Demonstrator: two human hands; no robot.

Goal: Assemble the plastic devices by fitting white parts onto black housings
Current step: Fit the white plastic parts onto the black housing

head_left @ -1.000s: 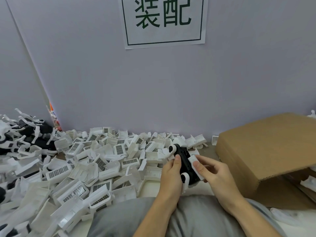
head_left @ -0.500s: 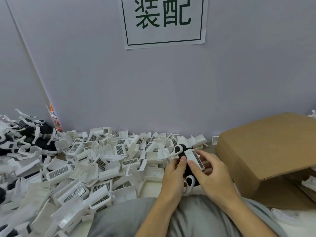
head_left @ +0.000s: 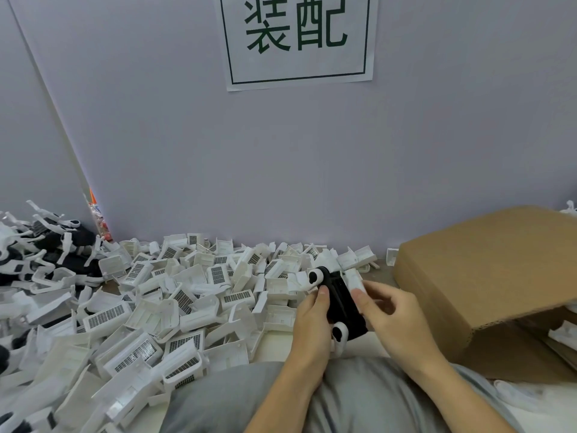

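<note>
**Black housing held between my 2 hands**

I hold the black housing [head_left: 342,303] in front of my lap, tilted, its far end pointing toward the wall. My left hand [head_left: 312,326] grips it from the left side, fingers curled under it and the thumb lying along its left edge. My right hand [head_left: 396,320] is just beside its right edge, fingers curled; the fingertips pinch a white part [head_left: 354,278] that sits against the housing's upper right side. Whether that part is fully seated I cannot tell. A white rounded piece shows at each end of the housing. The pile of white parts [head_left: 162,307] spreads over the table to the left of my hands, touching nothing I hold. Finished black and white units [head_left: 46,254] lie heaped at the far left. A cardboard box [head_left: 487,276] stands near my right hand. A paper sign [head_left: 298,39] hangs on the wall above
</note>
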